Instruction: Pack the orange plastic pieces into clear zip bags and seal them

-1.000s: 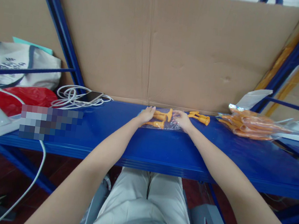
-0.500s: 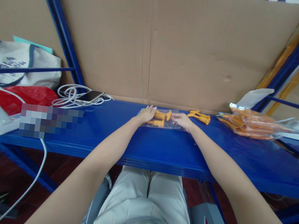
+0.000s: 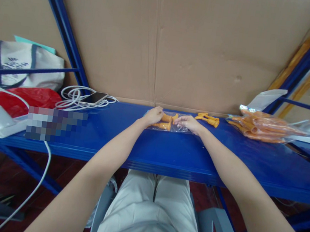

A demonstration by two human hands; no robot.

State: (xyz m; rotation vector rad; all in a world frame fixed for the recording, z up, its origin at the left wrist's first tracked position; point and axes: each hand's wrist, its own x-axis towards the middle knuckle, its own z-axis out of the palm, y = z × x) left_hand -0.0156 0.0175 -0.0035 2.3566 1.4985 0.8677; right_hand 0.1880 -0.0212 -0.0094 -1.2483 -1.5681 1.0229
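Single head-worn view, above the near side of the blue shelf (image 3: 167, 152), facing forward and down, close, left hand (image 3: 153, 116) and right hand (image 3: 190, 124) on it, cardboard panel (image 3: 224, 45) behind it, lap (image 3: 140, 194) below

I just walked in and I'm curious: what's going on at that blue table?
A person is sitting there with both hands at a clear plastic bag. The left hand is at one end, beside some orange pieces, and the right hand is at the other. I can't tell if those pieces are inside the bag or on top. More orange pieces lie on the blue table, just past the right hand.
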